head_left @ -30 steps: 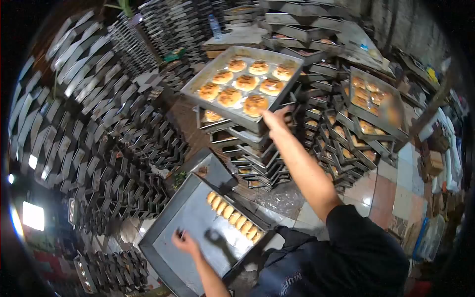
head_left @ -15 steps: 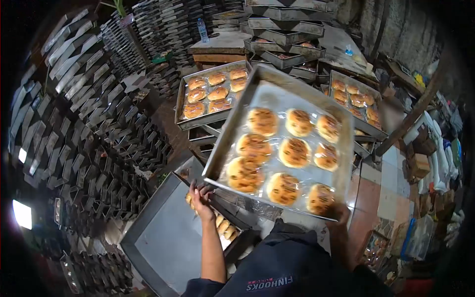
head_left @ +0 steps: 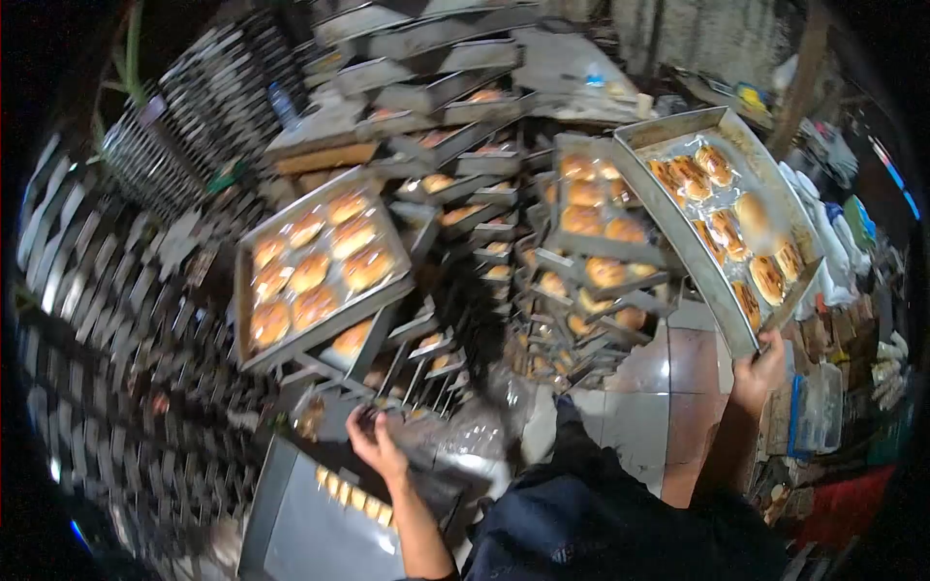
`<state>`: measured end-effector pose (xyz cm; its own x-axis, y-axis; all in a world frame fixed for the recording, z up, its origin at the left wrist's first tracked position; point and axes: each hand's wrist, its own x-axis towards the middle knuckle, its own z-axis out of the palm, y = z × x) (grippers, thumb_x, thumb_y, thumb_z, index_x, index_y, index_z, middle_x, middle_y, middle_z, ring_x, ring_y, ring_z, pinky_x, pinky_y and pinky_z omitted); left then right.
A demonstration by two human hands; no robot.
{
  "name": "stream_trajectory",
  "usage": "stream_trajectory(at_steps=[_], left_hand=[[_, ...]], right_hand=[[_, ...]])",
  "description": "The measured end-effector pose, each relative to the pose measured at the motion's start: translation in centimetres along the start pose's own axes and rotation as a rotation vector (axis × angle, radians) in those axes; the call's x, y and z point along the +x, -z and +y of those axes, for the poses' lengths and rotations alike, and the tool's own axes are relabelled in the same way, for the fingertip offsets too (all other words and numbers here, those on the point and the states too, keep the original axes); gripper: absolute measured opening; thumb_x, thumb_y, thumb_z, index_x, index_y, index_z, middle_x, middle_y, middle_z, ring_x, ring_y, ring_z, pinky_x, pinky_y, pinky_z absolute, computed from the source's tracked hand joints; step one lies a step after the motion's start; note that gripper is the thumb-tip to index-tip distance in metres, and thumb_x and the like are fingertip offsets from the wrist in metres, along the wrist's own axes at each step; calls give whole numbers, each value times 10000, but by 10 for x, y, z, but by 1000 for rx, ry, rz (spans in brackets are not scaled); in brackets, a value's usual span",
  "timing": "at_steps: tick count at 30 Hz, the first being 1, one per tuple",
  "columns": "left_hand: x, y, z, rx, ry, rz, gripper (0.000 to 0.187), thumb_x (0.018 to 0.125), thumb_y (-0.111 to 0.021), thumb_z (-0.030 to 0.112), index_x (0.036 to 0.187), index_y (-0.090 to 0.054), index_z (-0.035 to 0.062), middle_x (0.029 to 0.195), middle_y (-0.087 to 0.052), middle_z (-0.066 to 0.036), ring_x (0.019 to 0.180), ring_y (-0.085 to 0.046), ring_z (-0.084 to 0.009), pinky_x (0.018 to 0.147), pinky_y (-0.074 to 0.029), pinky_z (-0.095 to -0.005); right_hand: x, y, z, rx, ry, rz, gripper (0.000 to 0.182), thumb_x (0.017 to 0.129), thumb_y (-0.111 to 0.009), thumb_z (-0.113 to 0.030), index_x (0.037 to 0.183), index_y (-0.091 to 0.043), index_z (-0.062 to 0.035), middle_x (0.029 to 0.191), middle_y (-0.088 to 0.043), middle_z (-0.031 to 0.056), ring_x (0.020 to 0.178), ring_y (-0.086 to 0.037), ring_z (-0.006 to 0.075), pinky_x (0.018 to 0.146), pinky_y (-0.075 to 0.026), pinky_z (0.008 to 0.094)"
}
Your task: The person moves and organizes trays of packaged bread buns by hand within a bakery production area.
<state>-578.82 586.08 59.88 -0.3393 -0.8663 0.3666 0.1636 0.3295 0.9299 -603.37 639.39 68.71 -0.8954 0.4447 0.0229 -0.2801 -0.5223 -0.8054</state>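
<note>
1. Stacks of metal trays (head_left: 136,378) crowded the room left of the deep pan (head_left: 300,542) and beyond it, piled crosswise, presumably so that each rim bore the next without crushing bread.
2. Beyond the deep pan, a stack-top tray (head_left: 243,310) carried nine buns (head_left: 310,272) in rows under shiny film, likely spaced to prevent sticking.
3. Farther right of the deep pan, and beyond it, a bun tray (head_left: 683,247) sat tilted; the right hand (head_left: 759,373) clutched its near corner, probably to keep fingers off the bread. Whether anything propped its other end, I could not tell.
4. Just above the deep pan's far side, the left hand (head_left: 380,447) had loosely bent fingers, with nothing evident in them.
5. Inside the deep pan, small buns (head_left: 356,499) lined its far-right side, seemingly packed close to save room.
</note>
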Motion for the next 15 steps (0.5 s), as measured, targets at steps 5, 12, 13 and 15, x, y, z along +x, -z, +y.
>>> stream_trajectory(at_steps=[5,12,13,15], left_hand=[[39,-97,-1,129,-121,108,308,850,-591,42,1136,-493,-19,986,-537,-84,896,-511,-171,804,-424,-294],[92,-168,0,781,-170,335,722,883,-591,410,1332,-338,-96,1301,-410,-293,1260,-345,-394,1065,-248,-480],[99,-172,-5,791,-118,350,754,881,-583,419,1367,-302,-85,1294,-383,-296,1261,-321,-412,1060,-241,-490],[112,-169,-19,747,7,363,750,884,-575,417,1381,-292,-67,1297,-348,-287,1237,-323,-424,1052,-235,-496]], right_hand=[[116,-63,0,80,-80,-183,455,694,-489,-158,1100,-543,41,995,-631,139,868,-629,280,760,-540,377],[315,-103,51,144,-153,-190,223,752,-521,-169,926,-548,-33,888,-606,107,801,-615,259,755,-547,435],[344,-116,63,152,-234,-216,268,753,-512,-170,972,-552,-21,972,-616,137,890,-615,289,816,-527,457],[396,-148,100,94,-301,-236,394,795,-494,-219,1123,-541,-5,1103,-610,163,978,-604,310,895,-487,441]])
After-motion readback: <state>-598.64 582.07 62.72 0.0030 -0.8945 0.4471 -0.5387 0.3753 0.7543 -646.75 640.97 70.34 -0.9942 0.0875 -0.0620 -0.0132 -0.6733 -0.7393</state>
